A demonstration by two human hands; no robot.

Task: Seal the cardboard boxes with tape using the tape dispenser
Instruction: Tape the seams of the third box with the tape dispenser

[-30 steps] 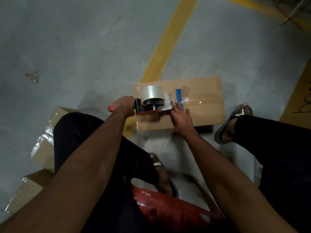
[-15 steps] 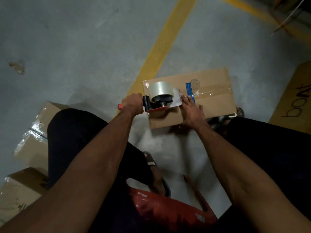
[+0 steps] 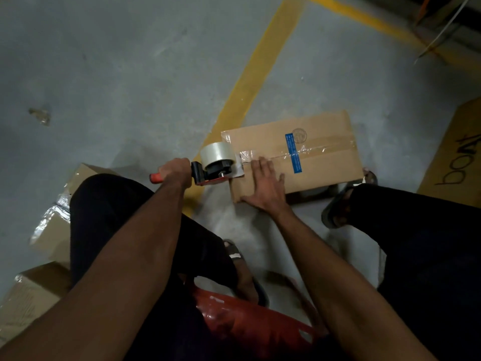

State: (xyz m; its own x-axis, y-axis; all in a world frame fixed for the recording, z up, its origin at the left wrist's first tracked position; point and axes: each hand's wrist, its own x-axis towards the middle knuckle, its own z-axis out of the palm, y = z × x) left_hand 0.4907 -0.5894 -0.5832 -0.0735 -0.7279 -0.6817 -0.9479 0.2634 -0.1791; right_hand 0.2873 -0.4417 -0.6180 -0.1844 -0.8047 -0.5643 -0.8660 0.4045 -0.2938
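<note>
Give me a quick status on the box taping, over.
Left hand grips the tape dispenser at the box's left end. Right hand flat on the box top. Tape lies along the seam. Nothing in the way.

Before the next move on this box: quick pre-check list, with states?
1. Left hand grips the orange handle of the red and black tape dispenser: ok.
2. Right hand lies flat, holding down the brown cardboard box near its left end: ok.
3. Dispenser sits at the box's left edge, so the clear tape strip spans the whole top seam: ok.
4. Strip lies smooth: not ok, wrinkles show around the blue label.
5. Tape cut free from the clear roll: cannot tell.
6. Tape end folded down over the left side: cannot tell, that face is hidden.
</note>
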